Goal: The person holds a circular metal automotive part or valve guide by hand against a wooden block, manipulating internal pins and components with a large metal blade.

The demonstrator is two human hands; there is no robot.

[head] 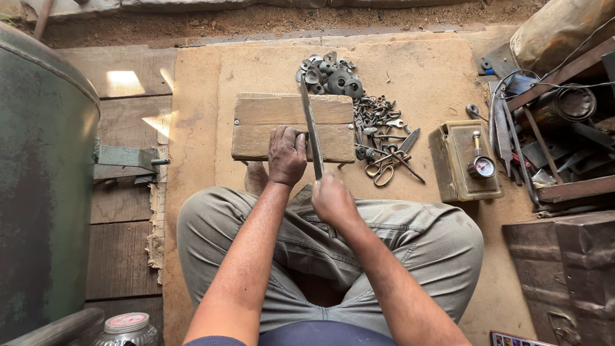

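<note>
File (311, 125) running lengthwise across block's (269, 128) right end, handle gripped in right hand (332, 200), left hand's (286, 154) fingers pressed closed just beside it.

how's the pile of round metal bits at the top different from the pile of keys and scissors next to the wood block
The round metal pieces are thick dark grey rings and discs, heaped tightly beyond the wooden block's far edge. The keys and scissors pile holds thin, long items spread loosely along the block's right side, and its scissors have brassy handles. Both are small metal parts lying on the tan mat, untouched by either hand.
</note>
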